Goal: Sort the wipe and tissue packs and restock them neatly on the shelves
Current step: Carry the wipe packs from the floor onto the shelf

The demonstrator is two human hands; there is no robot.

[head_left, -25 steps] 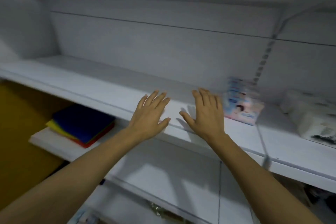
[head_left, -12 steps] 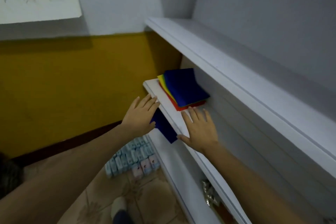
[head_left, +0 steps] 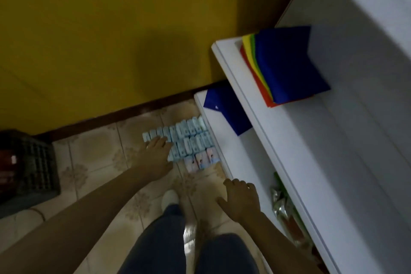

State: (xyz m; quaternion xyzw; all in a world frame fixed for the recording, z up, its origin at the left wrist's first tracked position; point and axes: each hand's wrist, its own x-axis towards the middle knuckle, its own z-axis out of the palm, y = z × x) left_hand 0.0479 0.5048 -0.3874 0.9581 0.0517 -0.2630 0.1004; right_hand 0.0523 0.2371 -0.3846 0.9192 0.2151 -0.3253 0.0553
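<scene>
Dozens of packs (head_left: 191, 140): blue and pink, stood in tight rows on the floor tiles, centre of the frame, right up against the foot of the bottom shelf (head_left: 240, 158). Not lifted yet.
Left hand (head_left: 155, 153): reached down over the left end of the rows, fingers straight and apart, nothing gripped. Touching or just above, can't tell.
Right hand (head_left: 241, 199): lower centre, beside the bottom shelf's edge, fingers loosely curled, holding nothing.
Risk, rows: probably domino territory lol. Yanking one from the middle or swiping sideways = likely to tip the neighbours and undo the sorting.
Risk, grip: soft, slippery wrap by the look of it, so too many in one grab = likely drops.
Risk, shelf edge: tight squeeze under the middle shelf (head_left: 311, 151) on the way back up. Easy to bump it, or to drag the coloured sheets (head_left: 287, 64) off.
Risk, feet: shoe (head_left: 170, 198) near the front row, so easy to kick.
Versus half a second ago: view tipped from wall and shelves down to the floor. Both hands off the middle shelf's edge, left one dropped to the packs, right one gone from flat to loosely curled.
</scene>
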